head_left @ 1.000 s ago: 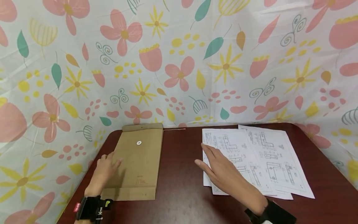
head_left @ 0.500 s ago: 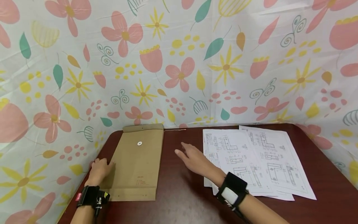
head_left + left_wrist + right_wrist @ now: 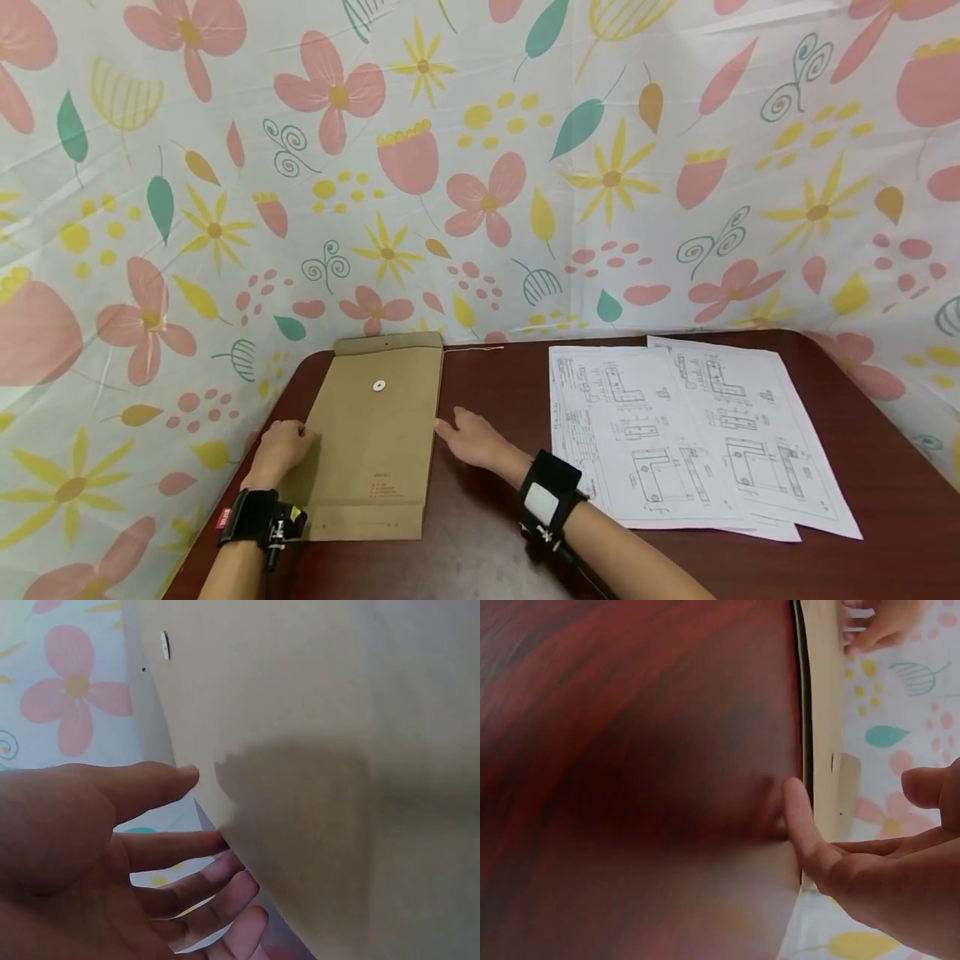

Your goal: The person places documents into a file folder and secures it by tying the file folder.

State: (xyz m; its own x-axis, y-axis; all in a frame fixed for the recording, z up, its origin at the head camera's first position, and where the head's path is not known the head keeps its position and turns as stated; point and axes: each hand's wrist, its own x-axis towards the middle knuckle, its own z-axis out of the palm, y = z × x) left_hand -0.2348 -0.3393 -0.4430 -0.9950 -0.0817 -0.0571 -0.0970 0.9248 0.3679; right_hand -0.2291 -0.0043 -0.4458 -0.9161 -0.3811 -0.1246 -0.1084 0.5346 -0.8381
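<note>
Brown envelope (image 3: 372,437) flat on counter (image 3: 487,533), flap unopened; left hand (image 3: 279,450) and right hand (image 3: 472,440), fingers spread, touch its side edges, drawing sheets (image 3: 675,433) not inside yet.

One envelope (image 3: 371,442), three drawing sheets (image 3: 675,433), two hands (image 3: 472,442)

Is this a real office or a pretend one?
Probably a makeshift desk for paperwork: a dark red table with flowery cloth hung behind, a brown envelope and printed drawings lying on it.
</note>
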